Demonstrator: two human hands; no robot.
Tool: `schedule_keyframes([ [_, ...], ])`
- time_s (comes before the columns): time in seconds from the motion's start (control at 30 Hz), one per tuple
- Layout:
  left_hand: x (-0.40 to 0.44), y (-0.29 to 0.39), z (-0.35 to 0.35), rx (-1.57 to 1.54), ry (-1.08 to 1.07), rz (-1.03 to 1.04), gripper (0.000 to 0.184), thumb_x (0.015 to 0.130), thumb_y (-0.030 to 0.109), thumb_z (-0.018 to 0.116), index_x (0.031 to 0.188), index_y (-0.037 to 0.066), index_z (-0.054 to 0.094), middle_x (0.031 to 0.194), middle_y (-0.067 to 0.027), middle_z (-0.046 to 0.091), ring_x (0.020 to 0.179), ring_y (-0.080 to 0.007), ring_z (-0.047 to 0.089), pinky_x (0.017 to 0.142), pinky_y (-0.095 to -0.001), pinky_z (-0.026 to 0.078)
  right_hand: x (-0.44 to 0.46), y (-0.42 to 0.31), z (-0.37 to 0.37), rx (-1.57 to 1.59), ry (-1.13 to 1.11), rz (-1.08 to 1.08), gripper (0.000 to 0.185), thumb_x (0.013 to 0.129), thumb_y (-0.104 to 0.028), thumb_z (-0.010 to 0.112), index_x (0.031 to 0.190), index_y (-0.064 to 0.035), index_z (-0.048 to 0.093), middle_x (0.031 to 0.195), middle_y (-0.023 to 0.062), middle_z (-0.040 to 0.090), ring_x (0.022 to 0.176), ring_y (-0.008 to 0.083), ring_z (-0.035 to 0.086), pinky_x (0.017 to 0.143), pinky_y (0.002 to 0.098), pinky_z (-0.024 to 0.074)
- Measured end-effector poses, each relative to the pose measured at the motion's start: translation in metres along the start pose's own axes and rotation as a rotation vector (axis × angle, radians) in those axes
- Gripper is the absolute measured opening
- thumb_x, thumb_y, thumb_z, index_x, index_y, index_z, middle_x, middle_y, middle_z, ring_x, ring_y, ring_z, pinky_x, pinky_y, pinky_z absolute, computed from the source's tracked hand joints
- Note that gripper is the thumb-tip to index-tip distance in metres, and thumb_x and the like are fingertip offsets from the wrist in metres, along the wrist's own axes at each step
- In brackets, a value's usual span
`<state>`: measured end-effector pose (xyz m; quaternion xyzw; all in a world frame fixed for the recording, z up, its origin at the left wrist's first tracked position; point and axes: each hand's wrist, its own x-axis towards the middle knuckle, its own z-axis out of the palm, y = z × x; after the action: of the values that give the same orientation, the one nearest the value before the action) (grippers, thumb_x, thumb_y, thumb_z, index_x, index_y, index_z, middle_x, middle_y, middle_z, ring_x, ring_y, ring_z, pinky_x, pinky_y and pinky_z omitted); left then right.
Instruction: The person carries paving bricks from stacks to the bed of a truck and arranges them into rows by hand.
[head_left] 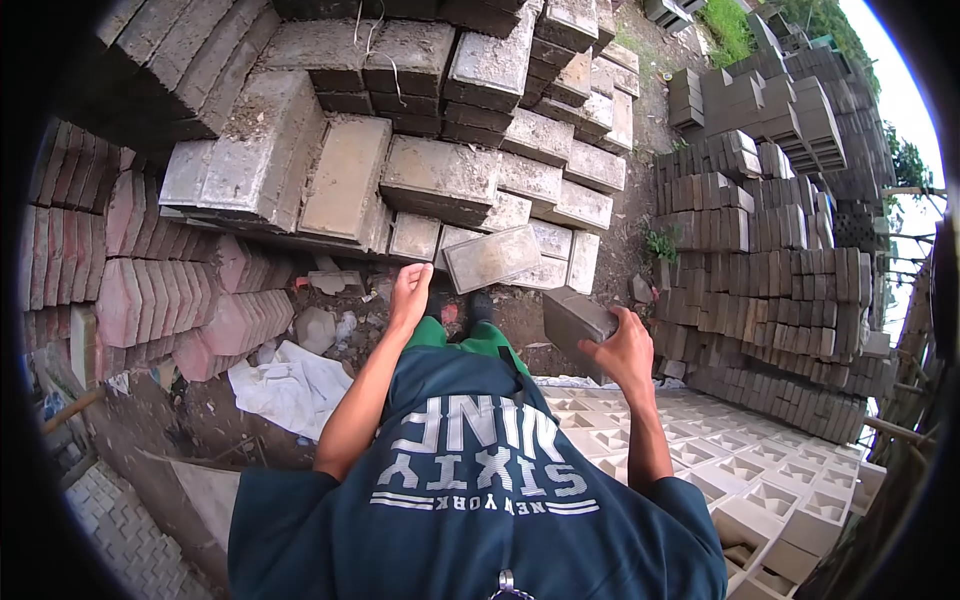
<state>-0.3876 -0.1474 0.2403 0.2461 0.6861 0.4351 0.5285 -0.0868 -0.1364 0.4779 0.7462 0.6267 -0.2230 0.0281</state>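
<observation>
My right hand (622, 350) grips the end of a dark grey paver block (578, 318), holding it out to the right of my legs. My left hand (411, 292) is in front of my left leg, its fingers pressed together near the left end of a light grey block (493, 258). That block lies tilted at the near edge of the stacked pavers (440, 172), just beyond my feet. Whether my left fingertips touch it or hold anything small, I cannot make out.
Reddish hexagonal pavers (155, 300) are stacked at the left, near a white sack (290, 388) on the ground. Rows of grey pavers (760, 290) stand at the right. Pale hollowed blocks (770, 500) lie at the lower right.
</observation>
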Motion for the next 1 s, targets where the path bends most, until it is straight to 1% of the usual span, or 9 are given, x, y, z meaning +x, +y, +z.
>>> schedule_keyframes([
  [0.13,-0.008,-0.021,0.023,0.172,-0.289,-0.203,0.064,0.083,0.052,0.061,0.113,-0.005,0.054,0.112,-0.018,0.061,0.102,-0.021,0.059,0.088,-0.03,0.046,0.007,0.026,0.013,-0.156,-0.037,0.054,0.068,0.058,-0.027,0.075,0.114,0.0037,0.053,0.105,0.0211,0.059,0.094,0.0371,0.06,0.082,0.0427,0.0488],
  [0.27,-0.021,-0.017,0.066,0.196,-0.473,-0.105,0.069,0.086,0.047,0.06,0.128,-0.005,0.043,0.122,-0.0193,0.055,0.105,-0.0212,0.057,0.088,-0.0317,0.046,0.019,0.037,0.017,-0.081,-0.051,-0.095,0.065,0.058,-0.026,0.076,0.113,0.0013,0.054,0.102,0.0206,0.059,0.093,0.0376,0.06,0.081,0.0427,0.0489],
  [0.43,-0.024,-0.004,0.089,-0.121,-0.536,0.215,0.079,0.089,0.046,0.055,0.14,-0.005,0.024,0.141,-0.0228,0.035,0.136,-0.0282,0.026,0.11,-0.0372,0.022,0.052,0.031,0.013,0.171,-0.202,-0.395,0.071,0.055,-0.026,0.079,0.116,-0.0003,0.054,0.103,0.0201,0.06,0.092,0.0351,0.061,0.082,0.0404,0.0484],
  [0.57,-0.023,0.015,0.083,-0.007,-0.181,0.332,0.059,0.082,0.048,0.064,0.116,0.001,0.054,0.117,-0.0127,0.055,0.115,-0.022,0.047,0.1,-0.0331,0.033,0.116,0.037,0.05,0.459,-0.457,-0.501,0.079,0.054,-0.033,0.085,0.118,-0.0006,0.053,0.099,0.0173,0.062,0.089,0.027,0.062,0.08,0.0355,0.0485],
  [0.67,0.002,-0.007,0.084,0.041,0.072,-0.084,0.078,0.07,0.06,0.07,0.115,-0.002,0.054,0.117,-0.0174,0.054,0.112,-0.0237,0.05,0.096,-0.0337,0.038,0.167,0.036,0.094,0.634,-0.575,-0.371,0.08,0.054,-0.042,0.086,0.115,-0.0013,0.054,0.098,0.0167,0.062,0.09,0.0235,0.061,0.079,0.0322,0.0483],
  [0.8,0.015,0.011,0.092,0.182,0.199,-0.272,0.087,0.067,0.065,0.069,0.116,-0.004,0.049,0.108,-0.0179,0.057,0.102,-0.023,0.054,0.089,-0.0355,0.043,0.209,0.028,0.137,0.697,-0.593,-0.216,0.079,0.054,-0.047,0.086,0.112,-0.0022,0.055,0.096,0.0174,0.062,0.088,0.0235,0.062,0.078,0.0313,0.0486],
  [0.87,0.024,0.01,0.099,0.227,0.257,-0.254,0.09,0.067,0.067,0.068,0.117,-0.005,0.049,0.109,-0.0199,0.058,0.101,-0.0256,0.056,0.089,-0.0363,0.044,0.221,0.026,0.151,0.718,-0.51,-0.218,0.079,0.053,-0.049,0.086,0.109,-0.0031,0.055,0.09,0.0149,0.062,0.081,0.0221,0.061,0.074,0.0314,0.0492],
  [0.93,0.028,0.022,0.105,0.309,0.358,-0.212,0.094,0.068,0.069,0.066,0.121,-0.006,0.047,0.122,-0.0233,0.051,0.112,-0.0289,0.051,0.096,-0.0388,0.04,0.225,0.019,0.145,0.678,-0.524,-0.244,0.076,0.058,-0.049,0.083,0.111,-0.0032,0.056,0.099,0.0166,0.062,0.092,0.026,0.06,0.083,0.0342,0.0471],
  [1.0,0.029,0.026,0.116,0.386,0.405,-0.174,0.101,0.068,0.07,0.064,0.129,-0.007,0.041,0.135,-0.0246,0.039,0.125,-0.0328,0.039,0.105,-0.0408,0.031,0.235,0.017,0.157,0.309,-0.083,-0.653,0.07,0.065,-0.047,0.078,0.115,-0.0039,0.055,0.12,0.0184,0.055,0.114,0.0308,0.051,0.097,0.038,0.0393],
])
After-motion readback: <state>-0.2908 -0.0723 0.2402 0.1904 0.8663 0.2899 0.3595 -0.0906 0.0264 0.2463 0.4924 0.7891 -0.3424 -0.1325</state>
